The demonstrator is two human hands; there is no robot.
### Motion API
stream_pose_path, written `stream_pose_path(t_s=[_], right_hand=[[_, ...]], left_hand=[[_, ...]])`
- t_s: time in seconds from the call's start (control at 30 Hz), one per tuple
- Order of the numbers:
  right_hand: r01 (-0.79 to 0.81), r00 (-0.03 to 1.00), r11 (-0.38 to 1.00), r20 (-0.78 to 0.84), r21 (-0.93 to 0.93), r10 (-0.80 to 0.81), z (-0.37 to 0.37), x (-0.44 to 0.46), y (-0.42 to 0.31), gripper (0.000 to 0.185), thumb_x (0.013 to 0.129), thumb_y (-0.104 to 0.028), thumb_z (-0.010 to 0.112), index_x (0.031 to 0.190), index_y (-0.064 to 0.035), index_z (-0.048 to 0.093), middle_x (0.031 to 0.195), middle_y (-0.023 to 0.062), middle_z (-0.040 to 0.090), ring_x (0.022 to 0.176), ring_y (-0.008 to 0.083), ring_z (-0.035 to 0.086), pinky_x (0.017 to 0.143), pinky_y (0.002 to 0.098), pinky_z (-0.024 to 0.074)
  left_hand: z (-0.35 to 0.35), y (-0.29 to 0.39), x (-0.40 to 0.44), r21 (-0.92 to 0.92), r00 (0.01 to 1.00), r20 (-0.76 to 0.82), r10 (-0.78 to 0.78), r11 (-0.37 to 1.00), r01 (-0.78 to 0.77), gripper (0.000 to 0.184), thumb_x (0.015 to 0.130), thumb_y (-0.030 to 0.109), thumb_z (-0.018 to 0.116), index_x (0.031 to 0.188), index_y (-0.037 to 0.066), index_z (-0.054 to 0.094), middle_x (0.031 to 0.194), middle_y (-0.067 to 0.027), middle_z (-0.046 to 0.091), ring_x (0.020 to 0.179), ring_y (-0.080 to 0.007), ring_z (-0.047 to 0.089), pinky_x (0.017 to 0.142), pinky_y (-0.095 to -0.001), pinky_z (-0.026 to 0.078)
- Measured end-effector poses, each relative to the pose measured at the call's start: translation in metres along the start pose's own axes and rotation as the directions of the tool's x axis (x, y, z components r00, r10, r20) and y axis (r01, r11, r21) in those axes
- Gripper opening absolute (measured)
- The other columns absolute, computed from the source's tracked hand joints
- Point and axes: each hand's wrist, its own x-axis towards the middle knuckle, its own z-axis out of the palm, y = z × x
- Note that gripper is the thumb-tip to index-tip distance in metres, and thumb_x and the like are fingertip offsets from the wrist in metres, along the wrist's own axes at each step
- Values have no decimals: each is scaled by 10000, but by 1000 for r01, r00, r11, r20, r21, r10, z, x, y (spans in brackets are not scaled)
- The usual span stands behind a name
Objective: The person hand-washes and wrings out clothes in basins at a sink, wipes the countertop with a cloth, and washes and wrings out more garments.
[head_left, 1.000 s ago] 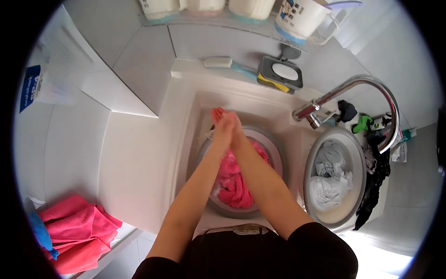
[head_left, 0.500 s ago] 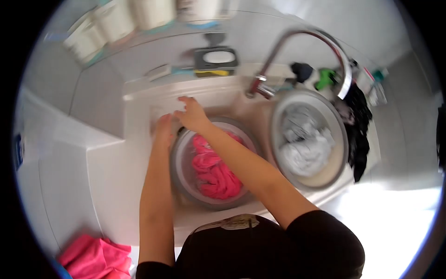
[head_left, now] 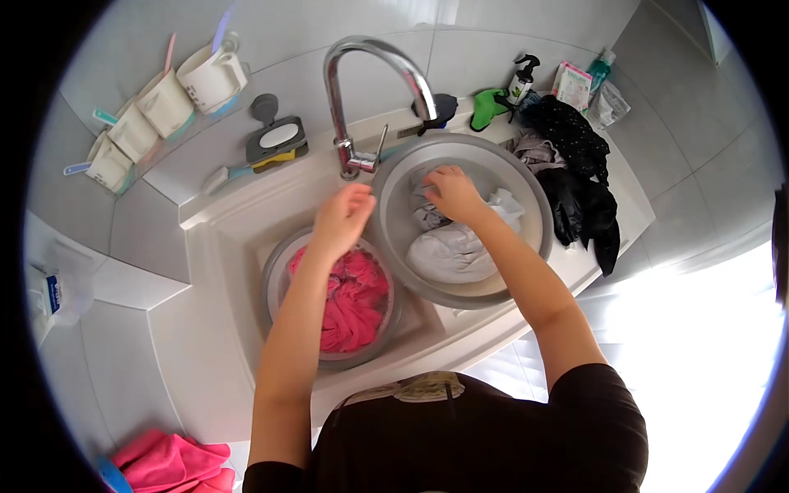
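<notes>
The right hand (head_left: 450, 194) was at the grey cloth (head_left: 429, 216) in the big basin (head_left: 472, 301), fingers bent; I cannot tell whether they pinched it. The left hand (head_left: 345, 220), loosely spread, hung by that basin's 9 o'clock. White cloth (head_left: 452, 254) lay toward its 6 o'clock, pink cloth (head_left: 355, 319) in the small basin (head_left: 345, 361) at 8 o'clock

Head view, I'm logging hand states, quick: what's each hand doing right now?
Left hand: open, loosely curved, nothing visibly held.
Right hand: over crumpled grey cloth; whether its grip is closed cannot be told.
</notes>
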Motion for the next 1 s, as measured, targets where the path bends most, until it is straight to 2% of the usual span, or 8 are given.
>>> stream_pose_path(t_s=[0.2, 0.27, 0.4, 0.6, 0.73, 0.8, 0.87, 1.0], right_hand=[[76, 910, 962, 413, -264, 41, -24, -36, 41, 832, 724, -436, 740, 1436, -322, 325, 1508, 105, 256, 1364, 418, 250, 984, 698, 293], [39, 799, 946, 579, -323, 165, -22, -38, 46, 1071, 706, -519, 733, 1496, -372, 24, 1579, 86, 51, 1413, 423, 136, 971, 764, 211], [4, 776, 936, 591, -353, 220, -13, -47, 57, 1122, 671, -554, 742, 1496, -372, 3, 1581, 73, 53, 1418, 412, 117, 994, 759, 174], [4, 802, 943, 564, -333, 196, -8, -44, 65, 1198, 636, -568, 759, 1510, -283, -10, 1574, 119, 69, 1423, 407, 103, 1050, 704, 145], [-6, 868, 973, 482, -233, 121, -11, -39, 63, 1028, 638, -496, 779, 1450, -230, 206, 1475, 153, 280, 1350, 421, 260, 1016, 631, 270], [14, 907, 981, 416, -193, 69, -15, -36, 65, 894, 643, -461, 785, 1393, -199, 375, 1397, 162, 405, 1294, 410, 370, 990, 582, 343], [262, 958, 963, 138, -58, -252, -20, -32, 66, 550, 648, -382, 794, 1090, -123, 596, 1174, 122, 530, 1090, 343, 520, 877, 473, 434], [218, 823, 927, 454, 304, -342, -22, -28, 61, 378, 642, -323, 802, 895, -101, 630, 1078, 105, 539, 998, 292, 535, 807, 405, 450]], left_hand=[[106, -1, 26, 226, 952, 296, 81, 962, -152, 526, 832, 329, 665, 1219, -4, 541, 1284, -220, 523, 1193, -326, 515, 938, -414, 451], [140, -8, 26, 635, 888, 430, -160, 753, -173, 860, 770, 430, 711, 1432, 45, 320, 1510, -224, 216, 1392, -394, 220, 1043, -504, 350], [166, 13, 24, 786, 785, 483, -387, 586, -195, 1136, 711, 520, 736, 1509, 121, 32, 1564, -162, -76, 1434, -397, -26, 1061, -621, 261], [187, -13, 19, 864, 862, 381, -334, 460, -203, 1015, 780, 466, 684, 1515, 186, 44, 1568, -145, -77, 1441, -370, -40, 1059, -596, 286], [187, 11, 27, 951, 839, 267, -475, 272, -149, 884, 837, 358, 627, 1514, 254, 68, 1569, -145, -53, 1438, -356, 60, 1031, -555, 354], [182, 12, 29, 938, 873, 261, -412, 322, -128, 780, 842, 221, 595, 1489, 281, 165, 1552, -189, 43, 1314, -388, 372, 936, -511, 461], [177, 3, 32, 902, 916, 204, -346, 431, -38, 728, 816, 169, 603, 1443, 259, 246, 1506, -215, 157, 1166, -402, 484, 873, -497, 491], [169, -14, 36, 702, 968, -116, -221, 671, 237, 556, 732, 72, 650, 1244, 129, 440, 1264, -246, 484, 860, -443, 628, 772, -481, 521]])
